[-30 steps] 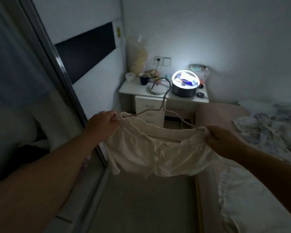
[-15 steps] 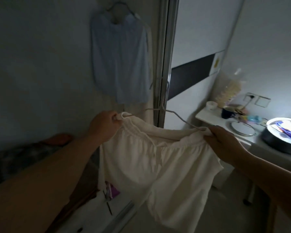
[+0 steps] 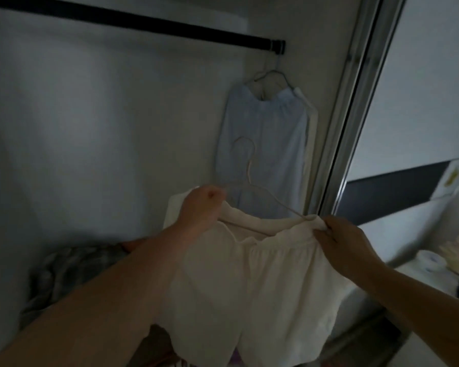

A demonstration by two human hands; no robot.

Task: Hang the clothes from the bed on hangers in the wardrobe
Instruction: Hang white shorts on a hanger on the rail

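Note:
White shorts hang on a thin wire hanger, its hook pointing up in front of the open wardrobe. My left hand grips the left end of the waistband and hanger. My right hand pinches the right end. High above runs the dark wardrobe rail. A pale blue garment hangs from the rail's right end on another hanger, just behind the held hanger's hook.
The sliding door frame stands right of the wardrobe. Folded checked fabric lies low inside at the left. A white bedside cabinet with small items sits at the far right.
My view has swung left and up from the bedside cabinet into the wardrobe. The shorts on the hanger have risen toward the rail, with both hands holding them the same way.

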